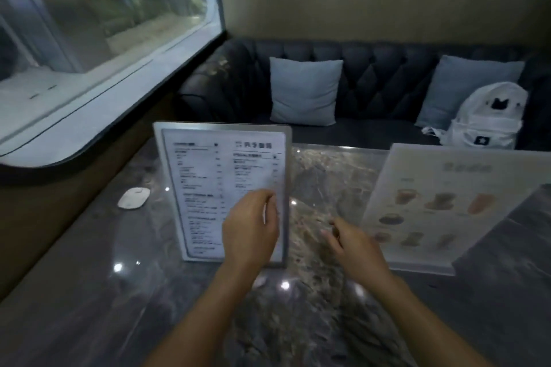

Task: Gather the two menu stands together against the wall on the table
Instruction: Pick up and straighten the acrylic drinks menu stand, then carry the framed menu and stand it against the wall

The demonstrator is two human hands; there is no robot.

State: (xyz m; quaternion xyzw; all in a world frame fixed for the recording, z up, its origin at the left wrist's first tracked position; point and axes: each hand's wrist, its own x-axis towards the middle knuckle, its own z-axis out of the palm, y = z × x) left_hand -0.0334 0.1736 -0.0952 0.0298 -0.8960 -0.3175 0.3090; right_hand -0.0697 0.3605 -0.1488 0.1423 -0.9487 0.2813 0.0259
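Note:
An upright menu stand with a grey frame and black text point(214, 176) rests on the marble table point(104, 292), left of centre. My left hand point(253, 226) is in front of its lower right corner, fingers loosely curled close to the right edge; no grip on the frame shows. A second menu stand, clear acrylic with pictures of drinks point(441, 205), stands tilted at the right. My right hand point(351, 247) hovers between the two stands with its fingers apart and nothing in it. The brown wall under the window point(59, 194) runs along the table's left side.
A small white oval device point(133, 197) lies on the table near the wall, left of the text menu. Behind the table is a dark tufted sofa point(372, 74) with two grey cushions and a white backpack point(486, 119).

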